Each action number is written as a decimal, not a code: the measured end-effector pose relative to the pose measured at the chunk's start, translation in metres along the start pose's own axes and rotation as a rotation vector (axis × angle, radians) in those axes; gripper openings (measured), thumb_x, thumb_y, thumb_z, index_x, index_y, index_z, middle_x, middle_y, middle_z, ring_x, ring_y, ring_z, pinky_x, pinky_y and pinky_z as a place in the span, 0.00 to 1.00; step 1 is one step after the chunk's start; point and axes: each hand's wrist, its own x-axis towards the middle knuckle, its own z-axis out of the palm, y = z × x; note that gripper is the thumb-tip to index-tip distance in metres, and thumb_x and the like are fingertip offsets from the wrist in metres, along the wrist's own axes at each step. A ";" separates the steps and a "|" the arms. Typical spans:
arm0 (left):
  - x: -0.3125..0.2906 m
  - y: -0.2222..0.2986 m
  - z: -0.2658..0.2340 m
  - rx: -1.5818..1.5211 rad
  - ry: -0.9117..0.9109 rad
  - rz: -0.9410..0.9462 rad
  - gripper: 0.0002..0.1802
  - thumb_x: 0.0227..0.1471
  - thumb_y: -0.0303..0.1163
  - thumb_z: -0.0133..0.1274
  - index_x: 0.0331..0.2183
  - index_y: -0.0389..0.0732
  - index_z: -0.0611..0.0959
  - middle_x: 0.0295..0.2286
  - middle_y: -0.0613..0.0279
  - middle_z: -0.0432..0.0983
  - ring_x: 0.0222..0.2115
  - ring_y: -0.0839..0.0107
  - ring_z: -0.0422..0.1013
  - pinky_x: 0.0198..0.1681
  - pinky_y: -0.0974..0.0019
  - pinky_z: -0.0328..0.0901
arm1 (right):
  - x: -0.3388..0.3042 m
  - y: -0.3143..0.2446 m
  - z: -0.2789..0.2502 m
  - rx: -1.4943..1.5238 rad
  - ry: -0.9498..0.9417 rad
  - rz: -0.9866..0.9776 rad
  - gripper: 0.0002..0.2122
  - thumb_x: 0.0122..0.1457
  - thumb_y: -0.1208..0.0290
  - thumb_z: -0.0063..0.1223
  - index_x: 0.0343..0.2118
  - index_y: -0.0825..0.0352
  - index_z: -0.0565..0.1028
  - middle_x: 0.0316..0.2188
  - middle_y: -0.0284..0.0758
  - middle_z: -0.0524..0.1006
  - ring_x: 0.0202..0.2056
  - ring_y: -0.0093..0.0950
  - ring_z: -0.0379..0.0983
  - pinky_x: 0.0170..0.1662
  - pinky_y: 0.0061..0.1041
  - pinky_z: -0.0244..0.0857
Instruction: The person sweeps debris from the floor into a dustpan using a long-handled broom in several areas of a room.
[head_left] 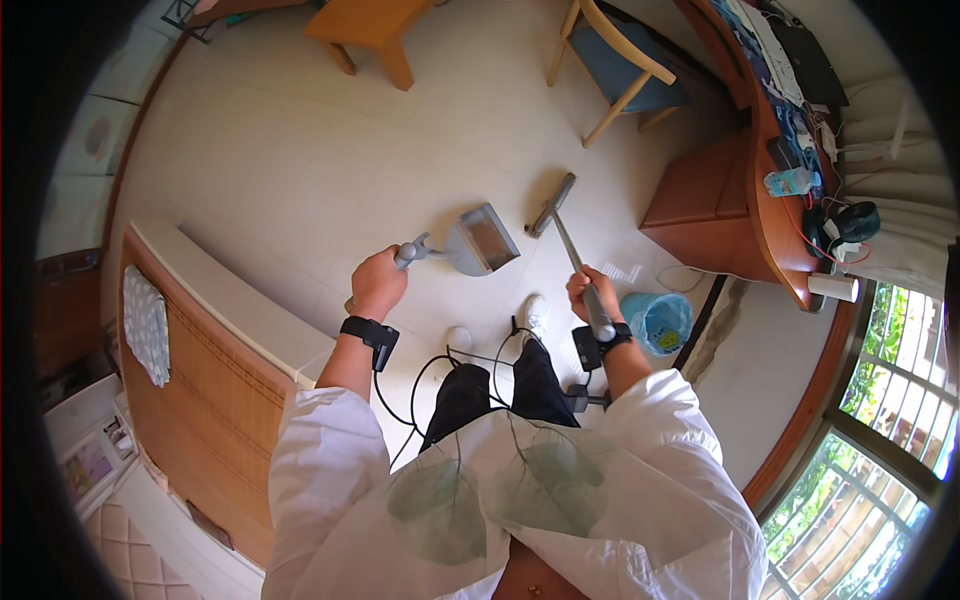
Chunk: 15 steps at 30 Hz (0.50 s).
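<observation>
My left hand (379,283) is closed around the handle of a grey dustpan (458,247). The pan's scoop is off to the right of that hand, above the pale floor, and whether it touches the floor I cannot tell. In my right hand (597,291) is the grey stick of a broom (569,240), fingers wrapped round it near its top end. The broom's narrow head lies tilted at floor level, a little right of the dustpan and apart from it. A blue bin (656,322) with a bag inside stands just right of my right hand.
A wooden desk (700,190) with a bottle (792,182) and a small fan (856,222) runs along the right. A chair (622,75) and an orange-brown stool (372,35) stand at the far side. At left is a bed (215,390). Black cables hang before my legs.
</observation>
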 end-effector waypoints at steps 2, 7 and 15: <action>0.000 0.001 -0.001 -0.001 0.006 0.010 0.13 0.41 0.30 0.49 0.35 0.48 0.78 0.27 0.56 0.76 0.30 0.57 0.71 0.32 0.58 0.65 | -0.017 -0.011 -0.006 0.010 0.032 0.014 0.11 0.59 0.68 0.38 0.21 0.64 0.59 0.13 0.26 0.60 0.15 0.16 0.55 0.16 0.13 0.54; 0.005 -0.002 0.002 0.000 0.044 0.015 0.12 0.42 0.30 0.46 0.33 0.47 0.78 0.26 0.55 0.75 0.30 0.56 0.71 0.32 0.57 0.65 | -0.031 -0.024 -0.027 -0.328 0.061 -0.126 0.10 0.59 0.67 0.39 0.22 0.60 0.60 0.13 0.26 0.60 0.15 0.17 0.57 0.16 0.13 0.55; 0.004 -0.015 0.013 -0.044 0.075 0.042 0.14 0.39 0.26 0.44 0.32 0.46 0.79 0.25 0.53 0.75 0.29 0.55 0.72 0.32 0.56 0.65 | 0.013 -0.040 -0.053 -0.520 0.109 -0.144 0.12 0.56 0.62 0.39 0.19 0.59 0.59 0.10 0.26 0.60 0.10 0.21 0.57 0.13 0.19 0.55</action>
